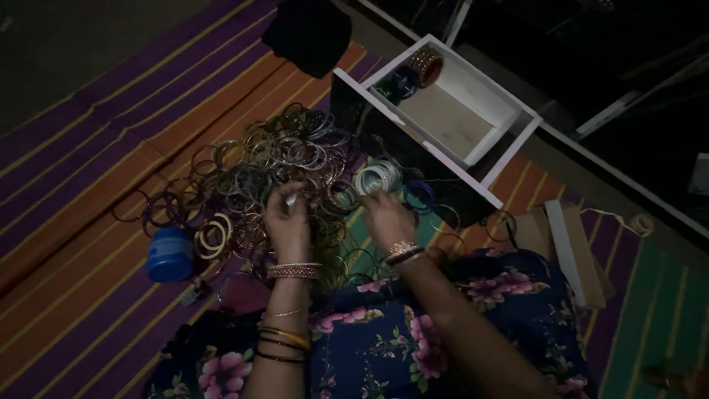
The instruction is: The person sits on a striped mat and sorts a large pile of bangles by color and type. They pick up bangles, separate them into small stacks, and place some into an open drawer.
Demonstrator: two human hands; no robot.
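striped mat [96, 133], woven, purple and orange bands with green toward its right edge, carries everything. dim light, so detail is poor. white tray [473, 111], rectangular with flat low walls, sits at the mat's top right edge; a few bangles in its far corner, red-gold, blue and green, rest of it bare. big heap of bangles [281, 166] in the mid mat, thin hard rings, mostly glassy or metallic, mixed colours, tangled and overlapping, spreading toward the left edge. flat cardboard pieces [572, 251] by the right edge, a small roll of tape [641, 224] just past them. blue round jar [169, 253], plastic-looking, at the heap's left lower side, touching a cream bangle set.

step in hand looks like sorting: picking rings out of the heap. left hand [288, 218] is pinched narrow on something small and pale at the fingertips, probably one bangle, can't tell for sure. right hand [385, 214] is curled down on the heap just beside a stack of pale bangles [378, 176]; whether it grips any, can't tell. both wrists wear bangles.

next move calls for a light, careful pull: rings interlock and glass ones may crack.
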